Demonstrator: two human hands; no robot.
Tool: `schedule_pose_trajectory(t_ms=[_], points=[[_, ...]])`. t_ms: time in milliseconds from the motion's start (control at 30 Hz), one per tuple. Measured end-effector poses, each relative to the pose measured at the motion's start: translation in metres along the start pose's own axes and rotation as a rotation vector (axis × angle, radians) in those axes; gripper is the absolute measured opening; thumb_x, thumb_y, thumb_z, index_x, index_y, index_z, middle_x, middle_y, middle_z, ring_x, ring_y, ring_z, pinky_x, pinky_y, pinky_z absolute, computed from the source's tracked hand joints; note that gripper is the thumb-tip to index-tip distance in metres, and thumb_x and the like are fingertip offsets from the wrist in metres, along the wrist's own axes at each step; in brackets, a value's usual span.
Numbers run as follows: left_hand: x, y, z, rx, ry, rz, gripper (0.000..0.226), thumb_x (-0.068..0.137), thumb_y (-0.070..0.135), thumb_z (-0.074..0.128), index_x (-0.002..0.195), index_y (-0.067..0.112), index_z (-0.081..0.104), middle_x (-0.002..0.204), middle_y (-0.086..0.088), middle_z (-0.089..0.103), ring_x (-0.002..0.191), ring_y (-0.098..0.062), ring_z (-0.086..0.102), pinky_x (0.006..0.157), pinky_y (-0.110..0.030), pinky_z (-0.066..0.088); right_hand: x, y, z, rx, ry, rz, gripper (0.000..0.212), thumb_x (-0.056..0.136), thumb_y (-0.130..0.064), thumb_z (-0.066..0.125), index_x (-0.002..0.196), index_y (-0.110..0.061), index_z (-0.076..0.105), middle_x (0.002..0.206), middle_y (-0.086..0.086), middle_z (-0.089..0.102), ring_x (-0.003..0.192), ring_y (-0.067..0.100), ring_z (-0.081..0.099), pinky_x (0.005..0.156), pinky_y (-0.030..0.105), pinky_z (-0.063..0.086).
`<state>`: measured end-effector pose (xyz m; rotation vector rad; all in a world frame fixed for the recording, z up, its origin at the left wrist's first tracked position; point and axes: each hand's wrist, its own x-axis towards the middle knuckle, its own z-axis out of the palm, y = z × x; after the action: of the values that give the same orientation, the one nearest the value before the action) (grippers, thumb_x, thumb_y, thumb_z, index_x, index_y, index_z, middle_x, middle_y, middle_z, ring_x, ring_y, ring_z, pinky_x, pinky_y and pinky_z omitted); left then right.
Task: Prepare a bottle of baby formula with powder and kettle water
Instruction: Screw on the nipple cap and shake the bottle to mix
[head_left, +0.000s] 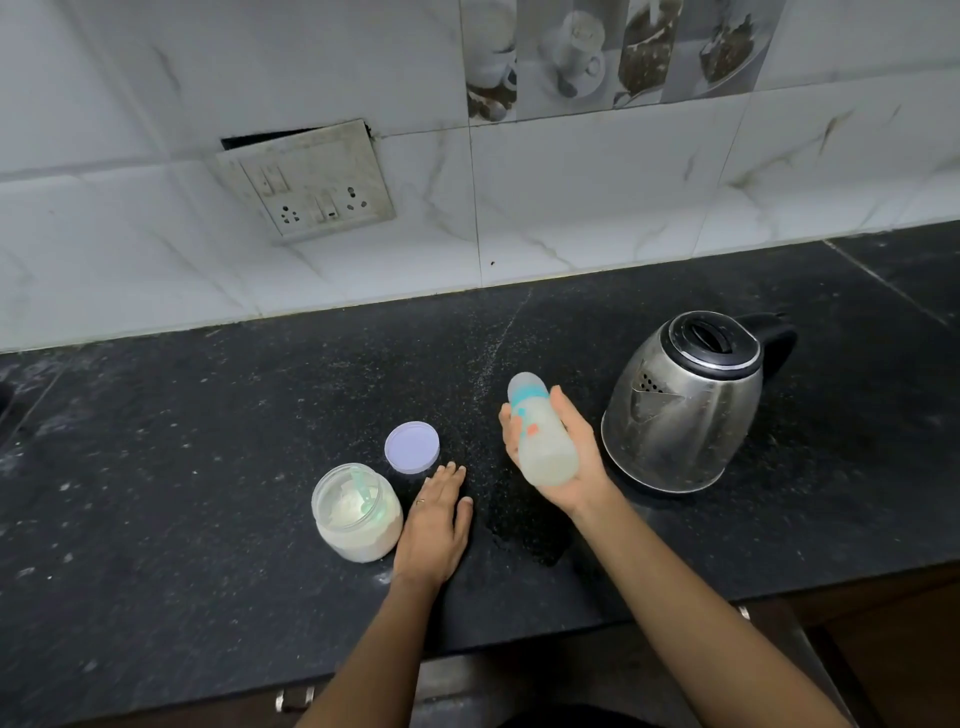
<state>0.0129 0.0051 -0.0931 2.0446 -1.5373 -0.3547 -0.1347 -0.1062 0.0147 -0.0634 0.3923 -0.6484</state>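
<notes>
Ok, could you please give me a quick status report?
Right hand holds capped bottle, tilted. Left hand flat on counter. Powder jar open, scoop inside. Nothing blocking.

Powder jar (357, 514) front-left on counter (208, 441), scoop (362, 488) inside; lid (412, 447) just behind-right. Kettle (683, 402) far right. Baby bottle (543, 431) between lid and kettle, above counter. Socket panel (306, 182) on wall behind.

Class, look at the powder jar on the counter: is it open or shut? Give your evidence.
Open. The powder jar has no lid on its mouth; a scoop stands in the powder, and the lid lies on the counter just behind it.
</notes>
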Motion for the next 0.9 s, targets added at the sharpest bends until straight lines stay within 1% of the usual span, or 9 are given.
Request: schedule_pose_trajectory(t_ms=[67, 200, 300, 400, 500, 567, 633, 733, 900], points=[[0.000, 0.000, 0.000, 0.000, 0.001, 0.002, 0.045, 0.099, 0.028, 0.042, 0.143, 0.018, 0.041, 0.152, -0.001, 0.037, 0.143, -0.013, 0.027, 0.118, -0.025, 0.012, -0.006, 0.000, -0.003, -0.065, -0.061, 0.027, 0.089, 0.051, -0.026, 0.093, 0.123, -0.002, 0.047, 0.097, 0.017, 0.058, 0.071, 0.022, 0.065, 0.061, 0.029, 0.058], [0.001, -0.001, 0.001, 0.003, 0.000, -0.002, 0.045, 0.099, 0.028, 0.041, 0.143, 0.019, 0.041, 0.152, -0.001, 0.037, 0.143, -0.012, 0.027, 0.118, -0.024, 0.012, -0.008, 0.000, 0.004, -0.087, 0.014, -0.098, 0.079, 0.049, -0.024, 0.093, 0.116, -0.002, 0.057, 0.104, 0.020, 0.059, 0.084, 0.033, 0.070, 0.067, 0.039, 0.060], [0.000, 0.001, 0.002, 0.003, 0.001, -0.003, 0.045, 0.099, 0.029, 0.041, 0.143, 0.019, 0.041, 0.152, -0.001, 0.036, 0.143, -0.012, 0.027, 0.118, -0.023, 0.011, -0.009, -0.004, 0.012, -0.264, 0.062, -0.094, 0.048, 0.085, -0.030, 0.061, 0.123, -0.003, 0.056, 0.103, 0.021, 0.067, 0.094, 0.036, 0.067, 0.076, 0.039, 0.060], [-0.001, 0.003, 0.003, -0.001, 0.005, -0.002, 0.044, 0.099, 0.028, 0.042, 0.143, 0.019, 0.041, 0.152, -0.001, 0.036, 0.143, -0.013, 0.027, 0.117, -0.022, 0.011, -0.010, -0.010, 0.012, -0.459, 0.061, -0.049, 0.047, 0.093, -0.032, 0.038, 0.133, -0.010, 0.050, 0.106, 0.019, 0.071, 0.083, 0.030, 0.069, 0.064, 0.032, 0.058], [-0.001, 0.002, 0.002, -0.003, -0.005, -0.004, 0.045, 0.100, 0.029, 0.041, 0.143, 0.019, 0.041, 0.152, 0.000, 0.035, 0.143, -0.013, 0.026, 0.117, -0.022, 0.011, -0.005, -0.007, 0.019, -0.390, 0.034, -0.020, 0.049, 0.092, -0.037, 0.044, 0.133, -0.011, 0.049, 0.104, 0.019, 0.070, 0.070, 0.025, 0.067, 0.056, 0.030, 0.057], [0.002, -0.003, -0.002, 0.003, 0.007, -0.008, 0.045, 0.099, 0.029, 0.041, 0.143, 0.019, 0.041, 0.152, -0.001, 0.036, 0.143, -0.014, 0.027, 0.118, -0.023, 0.011, -0.002, -0.002, 0.024, -0.291, -0.043, 0.013, 0.054, 0.084, -0.040, 0.060, 0.124, -0.005, 0.052, 0.093, 0.017, 0.069, 0.066, 0.021, 0.065, 0.057, 0.029, 0.057], [0.003, -0.002, -0.003, 0.005, 0.007, -0.009, 0.045, 0.099, 0.029, 0.042, 0.143, 0.020, 0.041, 0.152, 0.001, 0.035, 0.143, -0.014, 0.027, 0.117, -0.021, 0.010, -0.003, -0.006, 0.023, -0.385, -0.204, 0.046, 0.068, 0.068, -0.033, 0.079, 0.122, -0.006, 0.049, 0.089, 0.015, 0.065, 0.064, 0.020, 0.062, 0.058, 0.030, 0.056], [0.001, -0.001, 0.000, 0.009, -0.002, 0.001, 0.045, 0.099, 0.029, 0.042, 0.143, 0.020, 0.041, 0.152, 0.001, 0.035, 0.143, -0.014, 0.027, 0.116, -0.020, 0.009, -0.010, -0.009, 0.024, -0.545, -0.510, 0.081, 0.076, 0.070, -0.026, 0.079, 0.134, -0.015, 0.039, 0.099, 0.017, 0.062, 0.070, 0.022, 0.062, 0.062, 0.035, 0.057], [0.002, -0.002, 0.001, 0.012, -0.009, -0.006, 0.045, 0.099, 0.031, 0.040, 0.144, 0.020, 0.040, 0.153, 0.001, 0.034, 0.143, -0.012, 0.025, 0.118, -0.021, 0.010, 0.001, -0.008, 0.030, -0.249, -0.261, 0.029, 0.085, 0.048, -0.020, 0.091, 0.118, -0.003, 0.045, 0.090, 0.014, 0.063, 0.063, 0.019, 0.061, 0.055, 0.030, 0.055]])
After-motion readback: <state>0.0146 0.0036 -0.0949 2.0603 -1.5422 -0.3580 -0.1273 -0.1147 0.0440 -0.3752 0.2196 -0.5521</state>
